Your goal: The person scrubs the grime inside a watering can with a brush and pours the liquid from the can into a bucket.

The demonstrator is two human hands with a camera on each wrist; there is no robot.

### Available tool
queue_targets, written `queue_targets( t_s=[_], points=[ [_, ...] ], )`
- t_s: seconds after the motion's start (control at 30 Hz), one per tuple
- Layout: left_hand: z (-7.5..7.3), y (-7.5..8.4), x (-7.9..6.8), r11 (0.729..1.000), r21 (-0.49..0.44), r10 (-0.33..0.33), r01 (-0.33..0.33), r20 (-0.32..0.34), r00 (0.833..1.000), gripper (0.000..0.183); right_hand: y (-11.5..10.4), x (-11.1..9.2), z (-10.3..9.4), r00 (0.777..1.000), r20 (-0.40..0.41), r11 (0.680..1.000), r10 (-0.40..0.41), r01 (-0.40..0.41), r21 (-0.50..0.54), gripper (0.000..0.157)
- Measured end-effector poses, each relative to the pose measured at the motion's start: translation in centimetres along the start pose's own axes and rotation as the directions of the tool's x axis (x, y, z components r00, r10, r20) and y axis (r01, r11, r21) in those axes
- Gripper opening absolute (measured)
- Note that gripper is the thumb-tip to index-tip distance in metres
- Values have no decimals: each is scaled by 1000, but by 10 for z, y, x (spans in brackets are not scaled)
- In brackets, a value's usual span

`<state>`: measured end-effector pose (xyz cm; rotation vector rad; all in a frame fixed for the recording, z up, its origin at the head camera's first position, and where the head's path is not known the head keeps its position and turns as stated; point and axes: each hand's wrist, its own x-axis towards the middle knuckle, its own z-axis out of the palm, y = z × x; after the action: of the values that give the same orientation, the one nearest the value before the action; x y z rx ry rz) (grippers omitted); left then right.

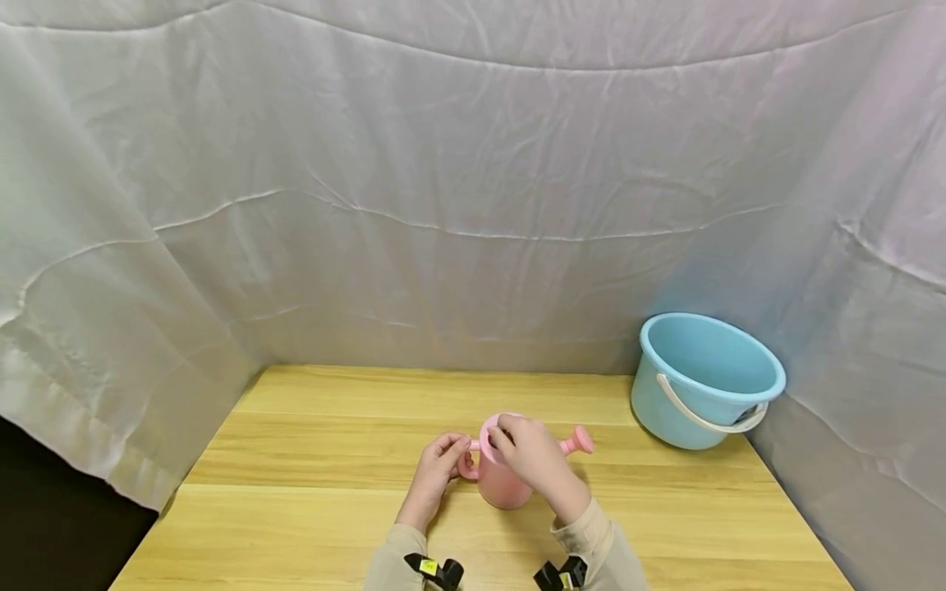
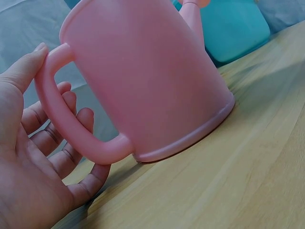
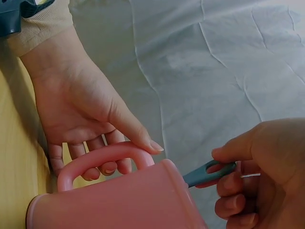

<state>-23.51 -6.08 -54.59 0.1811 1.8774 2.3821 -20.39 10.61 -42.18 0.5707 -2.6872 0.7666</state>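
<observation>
A pink watering can (image 1: 504,488) stands upright on the wooden table, its spout (image 1: 579,441) pointing right. My left hand (image 1: 434,472) holds its looped handle (image 2: 71,121), thumb on top and fingers curled through and beneath. Over the can's open top is my right hand (image 1: 539,460). In the right wrist view it pinches the end of a blue-green tool handle (image 3: 198,177) with a hole in it, between thumb and fingers. The tool's other end is hidden inside the can.
A light blue bucket (image 1: 683,420) with a white carrying handle (image 1: 691,416) stands at the table's back right corner. Grey curtains (image 1: 443,287) hang behind the table (image 1: 332,427) and along both sides.
</observation>
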Motion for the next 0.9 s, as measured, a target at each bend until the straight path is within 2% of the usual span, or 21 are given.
queue_targets(
  t_s=[0.2, 0.43, 0.7, 0.9],
  points=[
    [0, -1, 1, 1000, -6, 4, -4, 1, 1000, 27, 0, 0, -1, 1000, 7, 1000, 13, -13, 11, 27],
    [0, -1, 0, 1000, -13, -2, 2, 0, 1000, 26, -1, 2, 3, 1000, -24, 999, 18, -17, 33, 7],
    [0, -1, 1, 1000, -14, 1, -1, 2, 1000, 24, -1, 6, 6, 999, -32, 998, 4, -2, 70, 11],
    [-1, -1, 1, 1000, -2, -5, 5, -6, 1000, 28, -5, 5, -1, 997, -69, 987, 40, -29, 159, 12]
  ],
)
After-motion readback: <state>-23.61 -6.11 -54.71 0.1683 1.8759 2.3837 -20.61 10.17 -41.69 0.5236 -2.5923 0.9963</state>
